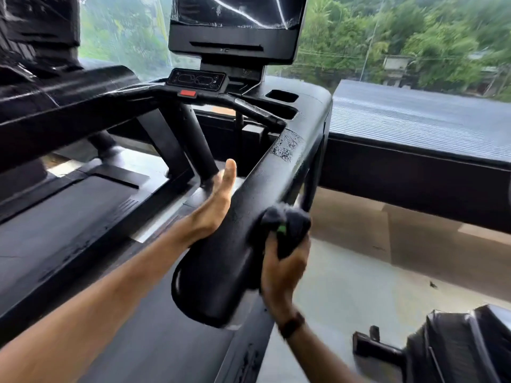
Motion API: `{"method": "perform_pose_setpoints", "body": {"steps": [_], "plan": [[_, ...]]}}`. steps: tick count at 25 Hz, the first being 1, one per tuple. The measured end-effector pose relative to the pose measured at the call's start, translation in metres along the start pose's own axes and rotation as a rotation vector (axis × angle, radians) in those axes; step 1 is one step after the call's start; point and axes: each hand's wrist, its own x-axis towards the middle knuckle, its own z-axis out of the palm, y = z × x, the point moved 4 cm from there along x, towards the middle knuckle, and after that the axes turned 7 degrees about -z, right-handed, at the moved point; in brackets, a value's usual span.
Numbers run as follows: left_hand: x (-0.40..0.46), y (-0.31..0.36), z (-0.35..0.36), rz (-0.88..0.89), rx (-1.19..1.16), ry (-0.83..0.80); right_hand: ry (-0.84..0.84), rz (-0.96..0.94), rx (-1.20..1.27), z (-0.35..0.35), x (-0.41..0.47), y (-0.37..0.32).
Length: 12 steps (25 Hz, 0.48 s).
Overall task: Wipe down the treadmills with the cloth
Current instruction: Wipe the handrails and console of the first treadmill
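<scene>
Far left, 9 o'clock: neighbouring treadmill [41, 87], console wrapped in film; no sign it has been wiped.
Running belt [69, 222] at 8 o'clock: dark, dull streaks; looks untouched.
Left hand [213, 205], centre: fingers straight and together, resting flat along the inner side of the right handrail [249, 211]. Holds nothing.
Handrail runs from 6 o'clock up toward 1 o'clock. Patchy residue mark [287, 146] on its upper stretch is not cleaned off.
Right hand [284, 266], just right of centre: fingers clamped round the dark cloth [287, 230], pressing it on the rail's outer side, near the end cap.
Judgement: early in the job; this rail in hand, console [199, 80], screen [237, 26], belt and other machine left.
Room: grey floor [359, 272] at 4 o'clock, large windows [414, 37] at 1 o'clock, trees beyond.
</scene>
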Motion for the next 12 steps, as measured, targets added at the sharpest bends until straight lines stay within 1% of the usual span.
{"method": "perform_pose_setpoints", "body": {"steps": [2, 3, 4, 6, 9, 10, 12], "plan": [[0.002, 0.001, -0.001, 0.028, -0.007, 0.013, -0.048, -0.219, 0.039, -0.009, -0.033, -0.032], [0.004, -0.001, -0.002, 0.022, -0.018, 0.016, -0.102, -0.327, 0.040, -0.008, -0.032, -0.043], [0.002, 0.000, -0.002, 0.021, -0.054, 0.028, -0.165, -0.420, 0.018, -0.005, -0.022, -0.051], [0.005, -0.003, -0.004, 0.051, -0.104, 0.038, -0.249, -0.527, -0.087, 0.011, 0.013, -0.056], [0.008, -0.006, -0.006, 0.035, -0.116, 0.029, -0.318, -0.557, -0.270, 0.047, 0.075, -0.045], [0.009, -0.006, -0.007, 0.024, -0.113, 0.035, -0.323, -0.537, -0.307, 0.058, 0.094, -0.037], [0.003, -0.002, -0.004, 0.000, -0.078, 0.035, -0.314, -0.437, -0.357, 0.075, 0.132, -0.017]]}}
